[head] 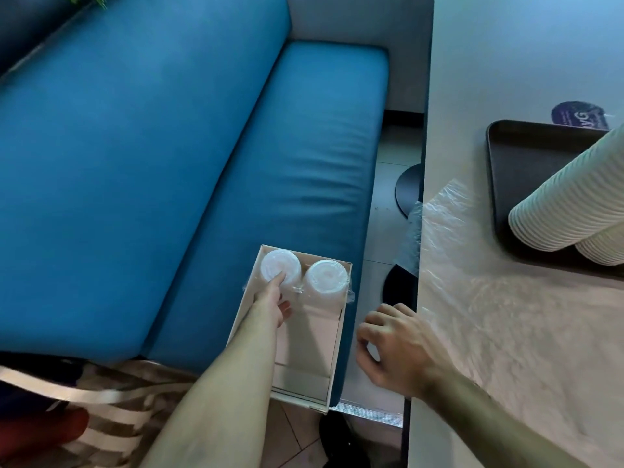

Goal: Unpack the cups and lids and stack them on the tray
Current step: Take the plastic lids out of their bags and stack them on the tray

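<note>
Reaching left hand (274, 300) touching wrapped lids (281, 269), in box (332, 366)

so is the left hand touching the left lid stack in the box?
Touching. The head view shows the left hand inside the box, its extended finger lying against the plastic-wrapped left lid stack with no gap visible.

Blue upholstered bench (169, 163) fills left of my view: backrest plus seat cushion (287, 157), fabric creased toward front edge. Pale wall (398, 35) behind bench, dark skirting at foot. Light grey table (506, 62) on my right, edge running top to bottom. Tiled floor (385, 231) in gap between bench and table; round dark pedestal base (410, 187) there. Green foliage (98, 0) at top left corner. Light dim, bluish cast.
</note>
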